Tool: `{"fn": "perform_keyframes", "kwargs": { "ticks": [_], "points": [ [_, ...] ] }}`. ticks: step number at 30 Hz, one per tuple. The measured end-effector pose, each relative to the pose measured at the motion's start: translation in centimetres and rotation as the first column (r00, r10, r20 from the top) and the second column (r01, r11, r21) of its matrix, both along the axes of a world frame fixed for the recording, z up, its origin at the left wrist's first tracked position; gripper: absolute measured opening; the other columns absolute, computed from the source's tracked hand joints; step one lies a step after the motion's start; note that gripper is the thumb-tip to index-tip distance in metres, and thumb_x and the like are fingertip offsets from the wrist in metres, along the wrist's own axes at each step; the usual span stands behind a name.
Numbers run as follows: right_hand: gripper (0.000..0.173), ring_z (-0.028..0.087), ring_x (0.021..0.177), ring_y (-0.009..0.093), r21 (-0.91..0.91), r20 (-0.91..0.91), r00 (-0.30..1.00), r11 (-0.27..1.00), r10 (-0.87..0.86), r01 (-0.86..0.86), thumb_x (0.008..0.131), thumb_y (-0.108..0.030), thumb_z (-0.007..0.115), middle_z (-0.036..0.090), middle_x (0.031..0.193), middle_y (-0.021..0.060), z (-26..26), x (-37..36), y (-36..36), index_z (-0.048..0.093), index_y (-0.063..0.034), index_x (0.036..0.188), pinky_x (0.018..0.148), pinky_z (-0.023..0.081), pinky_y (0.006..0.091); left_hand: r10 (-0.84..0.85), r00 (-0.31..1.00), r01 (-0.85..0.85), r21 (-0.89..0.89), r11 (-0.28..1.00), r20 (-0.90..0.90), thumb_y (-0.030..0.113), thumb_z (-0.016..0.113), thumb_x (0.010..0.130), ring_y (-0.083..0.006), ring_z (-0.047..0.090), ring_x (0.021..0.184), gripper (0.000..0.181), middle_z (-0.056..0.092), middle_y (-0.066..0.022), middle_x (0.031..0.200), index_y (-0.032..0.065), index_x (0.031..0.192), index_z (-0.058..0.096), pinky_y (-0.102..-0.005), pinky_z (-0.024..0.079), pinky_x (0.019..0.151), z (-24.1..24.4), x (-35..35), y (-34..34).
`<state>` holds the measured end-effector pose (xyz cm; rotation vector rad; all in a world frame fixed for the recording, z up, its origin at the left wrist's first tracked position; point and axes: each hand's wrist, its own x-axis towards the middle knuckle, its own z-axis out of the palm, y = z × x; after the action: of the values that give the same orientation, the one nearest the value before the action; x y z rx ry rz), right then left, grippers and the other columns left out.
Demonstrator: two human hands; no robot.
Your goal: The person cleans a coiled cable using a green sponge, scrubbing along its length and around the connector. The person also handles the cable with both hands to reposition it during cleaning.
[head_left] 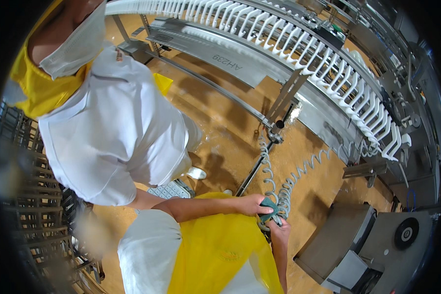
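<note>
A dark green scouring pad is pinched in my left hand, pressed against a grey coiled hose. Just below it, my right hand grips the lower end of the coils, where the loops bunch together. Both hands are in front of the yellow apron that I wear. My fingers and the pad partly hide the hose end.
A co-worker in a white top stands close on the left. A conveyor with white plastic arms curves across the top and right. Metal equipment stands at lower right, dark racks at far left. The orange floor looks wet.
</note>
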<state>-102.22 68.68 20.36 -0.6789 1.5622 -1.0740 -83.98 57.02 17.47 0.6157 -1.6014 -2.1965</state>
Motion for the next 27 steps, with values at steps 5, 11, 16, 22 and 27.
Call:
{"fn": "perform_keyframes", "kwargs": {
  "ticks": [5,11,16,22,27],
  "points": [
    [0.006,0.046,0.059,0.003,0.023,-0.002,1.000,0.999,-0.026,0.026,0.082,0.000,0.066,0.057,0.070,-0.0065,0.6,0.3,0.7,0.067,-0.0005,0.076,0.054,0.037,0.0248,-0.034,0.996,0.037,-0.044,0.998,0.081,0.031,0.069,0.104,-0.0095,0.057,0.094,0.027,0.068,0.0008,0.098,0.0042,0.110,0.067,-0.0296,0.048,0.088,-0.9,-0.2,0.2],
    [0.007,0.051,0.063,0.004,-0.035,-0.004,1.000,0.999,0.014,-0.014,0.085,0.000,0.070,0.062,0.074,-0.0050,2.0,0.6,0.3,0.069,0.0005,0.078,0.056,0.041,0.0242,-0.026,0.999,0.029,-0.072,0.997,0.047,0.040,0.066,0.102,-0.0191,0.063,0.087,0.040,0.072,-0.0109,0.095,0.0000,0.109,0.067,-0.0346,0.051,0.083,-1.8,-0.5,0.3],
    [0.005,0.058,0.067,0.006,0.009,-0.010,0.998,0.998,0.064,-0.064,0.083,0.002,0.070,0.067,0.078,-0.0029,2.5,1.3,0.4,0.073,-0.0011,0.086,0.060,0.046,0.0251,-0.185,0.964,0.250,-0.428,0.868,0.190,0.047,0.058,0.105,-0.0287,0.068,0.087,0.047,0.070,-0.0183,0.093,0.0028,0.118,0.066,-0.0401,0.050,0.079,1.1,-0.7,-1.3],
    [0.006,0.054,0.068,0.004,0.048,-0.038,0.997,0.997,0.060,-0.058,0.088,-0.004,0.075,0.064,0.078,-0.0053,2.9,0.6,0.9,0.071,-0.0008,0.084,0.058,0.042,0.0238,-0.213,0.939,0.313,-0.414,0.855,0.270,0.053,0.056,0.105,-0.0348,0.071,0.091,0.059,0.071,-0.0225,0.105,0.0013,0.131,0.062,-0.0428,0.053,0.080,3.1,-1.2,-1.0],
    [0.001,0.052,0.065,0.003,0.021,-0.023,0.999,0.999,0.043,-0.042,0.082,0.001,0.070,0.062,0.076,-0.0060,1.7,0.4,1.2,0.070,0.0001,0.083,0.056,0.040,0.0239,-0.307,0.941,0.318,-0.059,0.946,0.139,0.047,0.061,0.105,-0.0131,0.059,0.074,0.043,0.064,-0.0043,0.088,0.0045,0.111,0.067,-0.0311,0.052,0.071,1.9,0.5,-1.7]
  ]
}}
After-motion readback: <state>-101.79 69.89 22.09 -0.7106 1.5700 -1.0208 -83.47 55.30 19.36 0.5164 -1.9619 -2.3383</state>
